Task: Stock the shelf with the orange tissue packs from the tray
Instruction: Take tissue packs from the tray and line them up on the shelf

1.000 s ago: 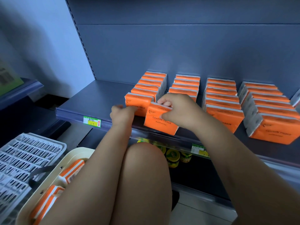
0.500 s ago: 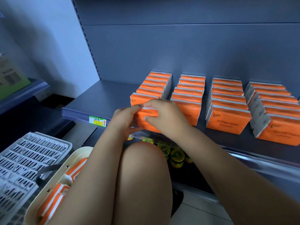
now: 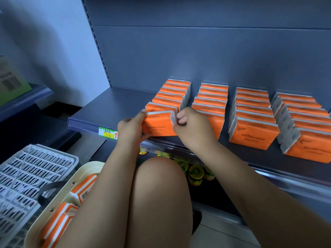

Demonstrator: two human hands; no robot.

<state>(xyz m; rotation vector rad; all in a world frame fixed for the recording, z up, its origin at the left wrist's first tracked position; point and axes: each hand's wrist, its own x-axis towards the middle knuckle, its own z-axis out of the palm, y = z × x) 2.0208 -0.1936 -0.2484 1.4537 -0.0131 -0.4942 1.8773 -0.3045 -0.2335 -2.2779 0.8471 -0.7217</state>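
Several rows of orange tissue packs stand on the dark grey shelf [image 3: 111,108]. At the front of the leftmost row, one orange tissue pack [image 3: 159,125] stands upright near the shelf's front edge. My left hand [image 3: 131,128] grips its left side, thumb at the top corner. My right hand [image 3: 192,125] pinches its right white edge. A cream tray [image 3: 53,208] at the lower left holds more orange packs [image 3: 84,189], partly hidden by my left arm.
A white slotted plastic crate [image 3: 30,178] lies left of the tray. A green and yellow price tag [image 3: 108,133] sits on the shelf's front rail. Yellow-lidded jars [image 3: 196,175] stand on the lower shelf behind my knee. The shelf's left part is bare.
The pack my right hand held in front of the second row has gone left to the front of the leftmost row. Both hands now hold it by its sides.
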